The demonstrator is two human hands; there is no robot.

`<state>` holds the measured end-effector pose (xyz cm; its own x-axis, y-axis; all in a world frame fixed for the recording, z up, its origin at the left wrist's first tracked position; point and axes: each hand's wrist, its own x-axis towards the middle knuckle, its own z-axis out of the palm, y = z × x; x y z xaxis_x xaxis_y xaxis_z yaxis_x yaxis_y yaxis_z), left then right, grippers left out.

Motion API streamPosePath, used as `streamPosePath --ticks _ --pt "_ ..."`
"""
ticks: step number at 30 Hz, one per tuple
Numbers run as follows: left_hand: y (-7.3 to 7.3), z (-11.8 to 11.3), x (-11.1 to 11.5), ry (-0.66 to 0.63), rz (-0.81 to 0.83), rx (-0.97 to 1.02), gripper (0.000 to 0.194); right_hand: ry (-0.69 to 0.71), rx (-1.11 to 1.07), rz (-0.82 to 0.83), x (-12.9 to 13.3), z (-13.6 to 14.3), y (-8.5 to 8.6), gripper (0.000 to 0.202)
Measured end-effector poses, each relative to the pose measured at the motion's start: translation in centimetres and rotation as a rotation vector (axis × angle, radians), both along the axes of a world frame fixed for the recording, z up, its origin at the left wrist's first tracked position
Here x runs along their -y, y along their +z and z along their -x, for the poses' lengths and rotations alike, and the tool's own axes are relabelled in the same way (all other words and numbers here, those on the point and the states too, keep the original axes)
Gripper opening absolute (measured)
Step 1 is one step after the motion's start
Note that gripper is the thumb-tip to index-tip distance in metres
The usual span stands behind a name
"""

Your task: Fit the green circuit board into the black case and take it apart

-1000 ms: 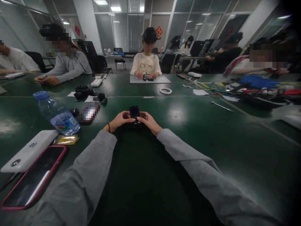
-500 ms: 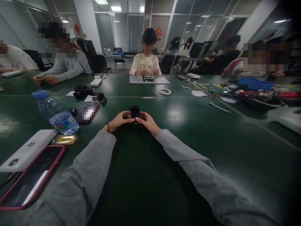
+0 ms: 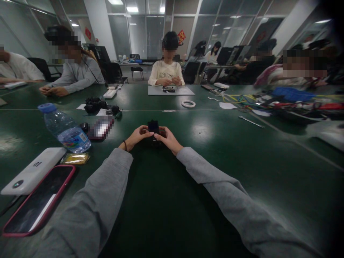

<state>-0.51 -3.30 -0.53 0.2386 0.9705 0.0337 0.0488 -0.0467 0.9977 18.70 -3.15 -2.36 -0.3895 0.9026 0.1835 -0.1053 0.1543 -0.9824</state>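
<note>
A small black device with a square, screen-like panel (image 3: 153, 126) is between my two hands, just above or on the green table (image 3: 172, 200). My left hand (image 3: 138, 137) is closed on its left side, thumb stretched along the lower edge of the panel. From the right, my right hand (image 3: 170, 139) grips the same device, its thumb meeting the left one below the panel. The device's lower part is dark and partly hidden by the thumbs and fingers, so its exact kind cannot be made out.
At left stand a water bottle (image 3: 66, 130), a white power bank (image 3: 34, 170), a red-cased phone (image 3: 40, 202) and a yellow packet (image 3: 76, 158). Beyond are a white tape ring (image 3: 188, 104), a metal wrench (image 3: 251, 122) and tangled cables (image 3: 285, 104). Several people sit around the table.
Both hands still hold the black device, whose panel has shifted very slightly left. Across the table, a person's hands have risen a little above the grey mat.
</note>
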Motion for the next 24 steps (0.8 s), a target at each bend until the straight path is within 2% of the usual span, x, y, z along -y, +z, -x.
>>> streamPosePath --ticks 14,21,24 --pt "-0.6 -1.3 0.0 0.111 -0.052 0.031 0.05 0.0 -0.006 -0.031 -0.4 0.0 -0.6 0.054" --pt "-0.7 -1.4 -0.2 0.131 -0.041 0.068 0.049 -0.028 -0.022 -0.02 0.0 0.3 -0.2 0.053" --pt "-0.6 -1.3 0.0 0.093 -0.023 0.065 0.051 -0.039 -0.03 -0.028 0.0 0.5 -0.2 0.053"
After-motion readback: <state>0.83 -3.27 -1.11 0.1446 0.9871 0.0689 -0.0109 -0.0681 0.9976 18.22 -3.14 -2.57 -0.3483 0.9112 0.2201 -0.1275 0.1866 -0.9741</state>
